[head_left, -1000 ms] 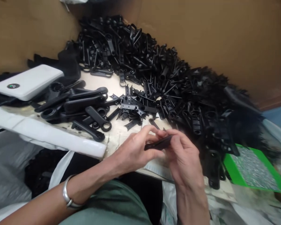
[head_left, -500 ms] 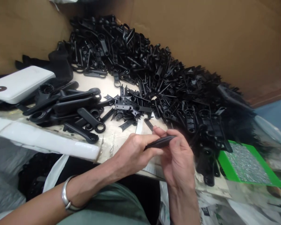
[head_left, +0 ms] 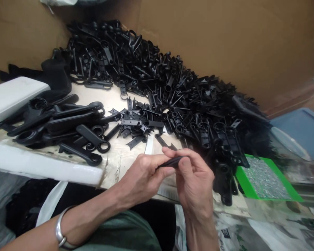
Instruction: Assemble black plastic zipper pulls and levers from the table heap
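Observation:
Between my two hands, above the front edge of the table, is a slim black plastic part [head_left: 171,162]. My left hand [head_left: 146,174] pinches its left end, with the thumb below and the fingers above. At the other end, my right hand [head_left: 195,177] grips it, thumb pressed on top; the fingers hide much of its shape. Just beyond my fingertips lies a flat black piece with a notched end [head_left: 166,142]. Farther back is a small heap of similar notched black pieces [head_left: 134,122]. To the left rest several larger black handle-shaped parts with ring ends [head_left: 75,120].
A big pile of black plastic parts [head_left: 146,66] leans against the brown cardboard wall [head_left: 225,38]. At the right stands a green tray [head_left: 277,174] of small shiny metal pieces. A white power bank [head_left: 18,94] lies at left, and white foam wrap [head_left: 47,167] covers the front edge.
The camera view has shifted, so the table's contents appear farther left. Both hands still hold the black part, and my right thumb now covers more of its right end.

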Demonstrator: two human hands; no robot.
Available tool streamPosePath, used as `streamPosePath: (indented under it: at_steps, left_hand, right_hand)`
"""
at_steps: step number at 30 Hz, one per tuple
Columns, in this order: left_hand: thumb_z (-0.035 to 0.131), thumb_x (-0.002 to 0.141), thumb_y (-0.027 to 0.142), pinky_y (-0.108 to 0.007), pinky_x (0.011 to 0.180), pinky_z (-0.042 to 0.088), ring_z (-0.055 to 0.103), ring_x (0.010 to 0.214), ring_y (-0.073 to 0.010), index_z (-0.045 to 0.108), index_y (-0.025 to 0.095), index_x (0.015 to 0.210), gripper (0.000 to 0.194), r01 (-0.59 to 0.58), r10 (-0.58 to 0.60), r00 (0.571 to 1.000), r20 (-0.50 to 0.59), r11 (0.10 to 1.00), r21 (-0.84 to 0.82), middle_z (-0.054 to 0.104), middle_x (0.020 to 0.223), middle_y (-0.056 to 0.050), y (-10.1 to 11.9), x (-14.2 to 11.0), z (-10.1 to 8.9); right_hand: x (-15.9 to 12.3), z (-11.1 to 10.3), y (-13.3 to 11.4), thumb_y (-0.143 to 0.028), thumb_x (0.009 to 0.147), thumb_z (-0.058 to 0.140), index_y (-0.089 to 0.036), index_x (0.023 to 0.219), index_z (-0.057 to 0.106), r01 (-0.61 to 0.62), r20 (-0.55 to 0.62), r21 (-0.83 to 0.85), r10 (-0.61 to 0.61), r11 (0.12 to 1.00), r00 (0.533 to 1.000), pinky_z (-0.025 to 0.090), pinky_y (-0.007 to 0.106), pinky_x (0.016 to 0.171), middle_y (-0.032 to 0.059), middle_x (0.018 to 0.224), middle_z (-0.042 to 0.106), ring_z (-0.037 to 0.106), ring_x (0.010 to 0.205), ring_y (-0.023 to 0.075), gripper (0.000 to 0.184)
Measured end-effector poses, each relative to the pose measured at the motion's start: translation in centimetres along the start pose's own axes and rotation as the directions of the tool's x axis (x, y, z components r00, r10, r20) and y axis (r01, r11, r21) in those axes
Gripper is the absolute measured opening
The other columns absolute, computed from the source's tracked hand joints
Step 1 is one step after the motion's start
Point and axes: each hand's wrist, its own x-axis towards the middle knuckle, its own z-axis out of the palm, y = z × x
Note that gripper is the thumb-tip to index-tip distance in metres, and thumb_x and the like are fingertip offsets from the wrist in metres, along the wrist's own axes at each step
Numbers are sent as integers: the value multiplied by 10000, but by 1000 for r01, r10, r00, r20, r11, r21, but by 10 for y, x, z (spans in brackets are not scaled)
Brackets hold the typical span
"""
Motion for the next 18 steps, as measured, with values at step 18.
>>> streamPosePath:
  at_steps: [18]
  left_hand:
    - [572, 903, 271, -303, 988, 376, 557, 1079, -186, 676, 170, 1144, 281, 208, -275, 960, 44, 606, -768, 632, 1207, -79, -7, 4, 5]
  right_hand:
    - [-4, -1, 2, -303, 828, 733, -242, 1032, 649, -89, -50, -341, 77, 936, 996, 527, 280, 886, 20, 1083, 676, 636, 1018, 183, 229]
